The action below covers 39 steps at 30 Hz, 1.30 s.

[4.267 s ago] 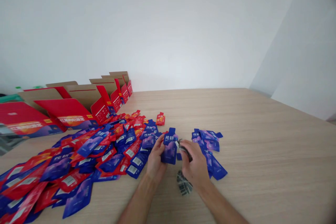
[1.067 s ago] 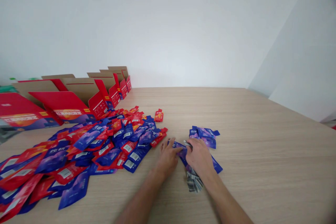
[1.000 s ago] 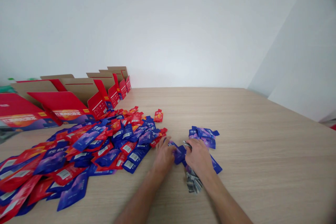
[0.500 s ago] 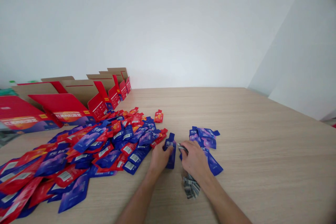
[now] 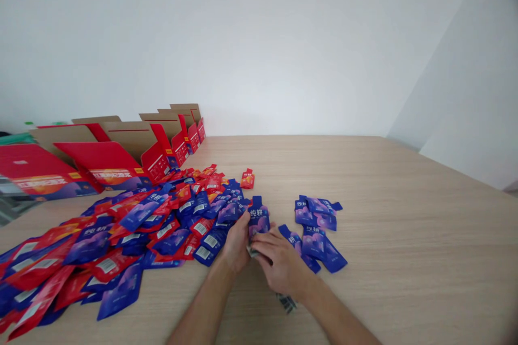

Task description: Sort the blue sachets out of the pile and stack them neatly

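Blue pouch held in two hands beside the big pile

The person's left hand (image 5: 237, 242) grips a blue pouch (image 5: 258, 219) by its left edge, just to the right of the big pile (image 5: 174, 240). The pouch's printed front shows, and its narrow neck points away from the person. The right hand (image 5: 283, 261) has its fingers curled in against the pouch's lower part, pinching a crumpled striped strip (image 5: 286, 302). One end of the strip pokes out below that hand; from here I can't tell whether it is cloth or paper.

The pile itself is a jumble of red and blue pouches, many with white barcode patches facing up. A single red pouch (image 5: 247, 179) lies apart from it, off its far right end. Well to the right of the pile, more blue pouches lie in two overlapping groups, a farther group (image 5: 319, 213) and a nearer group (image 5: 313, 242). Behind the pile, red boxes (image 5: 117, 172) stand in a row with their brown-lined flaps up. Pale wooden table (image 5: 404, 210) stretches out beyond the pile and to its right.
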Each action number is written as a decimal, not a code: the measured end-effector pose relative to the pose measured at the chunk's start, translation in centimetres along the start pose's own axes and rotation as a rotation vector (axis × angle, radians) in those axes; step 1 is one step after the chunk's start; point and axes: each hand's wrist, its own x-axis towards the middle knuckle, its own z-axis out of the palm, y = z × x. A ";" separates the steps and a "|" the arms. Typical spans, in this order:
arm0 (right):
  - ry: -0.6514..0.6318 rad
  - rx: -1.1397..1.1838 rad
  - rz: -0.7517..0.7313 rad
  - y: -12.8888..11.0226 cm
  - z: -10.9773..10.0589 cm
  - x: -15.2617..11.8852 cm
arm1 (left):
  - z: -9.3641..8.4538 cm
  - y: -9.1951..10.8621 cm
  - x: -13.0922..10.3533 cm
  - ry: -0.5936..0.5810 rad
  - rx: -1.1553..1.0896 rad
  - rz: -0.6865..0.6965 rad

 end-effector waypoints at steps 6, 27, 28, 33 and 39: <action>0.165 -0.061 0.066 1.5 -0.1 0.2 | 0.7 0.2 -0.9 -0.075 0.076 0.077; 0.184 -0.037 0.084 1.0 -0.4 0.6 | 1.7 -1.8 -1.0 -0.037 0.031 0.145; 0.148 -0.018 0.078 0.4 -0.1 0.5 | 1.6 -1.5 -1.0 -0.008 0.019 0.169; 0.183 0.030 0.126 -0.1 -0.3 0.3 | 1.6 -0.9 -1.1 0.011 0.106 0.201; 0.451 -0.006 0.284 1.8 -1.4 0.2 | 1.1 -0.4 -1.0 0.067 0.239 0.336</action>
